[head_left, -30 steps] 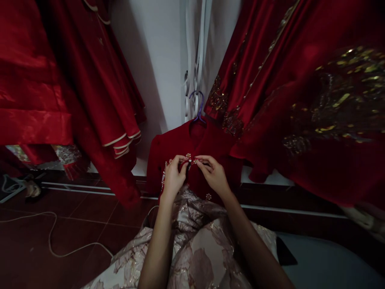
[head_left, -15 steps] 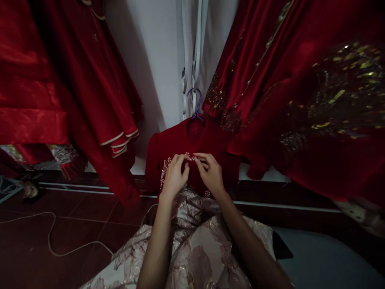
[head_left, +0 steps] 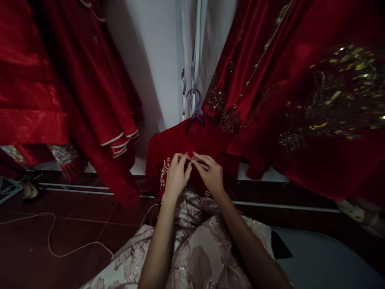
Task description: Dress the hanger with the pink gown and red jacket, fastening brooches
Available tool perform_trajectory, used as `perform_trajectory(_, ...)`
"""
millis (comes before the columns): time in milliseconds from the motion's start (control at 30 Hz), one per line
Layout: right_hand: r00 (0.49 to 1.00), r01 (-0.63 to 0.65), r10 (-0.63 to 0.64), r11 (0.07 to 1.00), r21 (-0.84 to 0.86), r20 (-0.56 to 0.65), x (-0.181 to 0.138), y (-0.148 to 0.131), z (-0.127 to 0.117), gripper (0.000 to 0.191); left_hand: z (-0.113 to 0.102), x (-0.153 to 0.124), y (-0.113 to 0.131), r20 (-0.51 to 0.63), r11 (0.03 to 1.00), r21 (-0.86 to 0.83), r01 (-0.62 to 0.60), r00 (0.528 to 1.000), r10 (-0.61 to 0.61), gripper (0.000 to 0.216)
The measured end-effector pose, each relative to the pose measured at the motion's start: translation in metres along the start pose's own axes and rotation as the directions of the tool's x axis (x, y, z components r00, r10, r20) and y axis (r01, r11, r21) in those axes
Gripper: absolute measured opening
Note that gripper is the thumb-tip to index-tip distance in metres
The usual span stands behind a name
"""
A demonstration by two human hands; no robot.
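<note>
A red jacket (head_left: 168,140) with a round neckline hangs on a purple hanger (head_left: 197,106) in front of me. Sparkling beaded trim (head_left: 164,170) runs over its front. My left hand (head_left: 178,174) is closed, thumb and fingers pinched at a small beaded piece at chest height. Meeting it tip to tip, my right hand (head_left: 211,172) pinches the same beaded piece (head_left: 193,158) from the other side. The fingers partly cover the piece, and I cannot see how it joins the cloth. A patterned, shiny pale fabric (head_left: 195,241) lies below my forearms.
Red garments (head_left: 99,80) hang at the left, and red sequined garments (head_left: 337,100) at the right. White rails (head_left: 270,205) run low behind the jacket. A pale cord (head_left: 51,237) crosses the tiled floor. A dark flat object (head_left: 281,245) lies on a grey surface (head_left: 315,257).
My fingertips have shifted slightly at the beaded piece, and the left hand has edged a little to the right. The jacket hangs in nearly the same place.
</note>
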State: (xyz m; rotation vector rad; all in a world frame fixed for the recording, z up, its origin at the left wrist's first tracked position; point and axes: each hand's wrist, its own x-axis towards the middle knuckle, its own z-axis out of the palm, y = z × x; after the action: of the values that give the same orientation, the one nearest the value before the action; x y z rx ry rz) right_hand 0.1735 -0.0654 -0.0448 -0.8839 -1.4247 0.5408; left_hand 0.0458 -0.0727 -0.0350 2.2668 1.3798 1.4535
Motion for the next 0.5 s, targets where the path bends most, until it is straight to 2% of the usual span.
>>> perform_trajectory(233,1.000,0.006,-0.006,1.000,0.003,-0.006,-0.0001,0.0029,0.0020,0.034,-0.0013,0.0009,0.0039,-0.014,0.999,0.011,-0.032,0.999,0.032,0.016)
perform_trajectory(500,0.999,0.039,-0.039,0.999,-0.014,0.007,-0.0009,0.0081,0.0044,0.035,0.0024,0.0001,-0.0050,-0.059,0.997,0.011,-0.078,0.995,0.079,0.017)
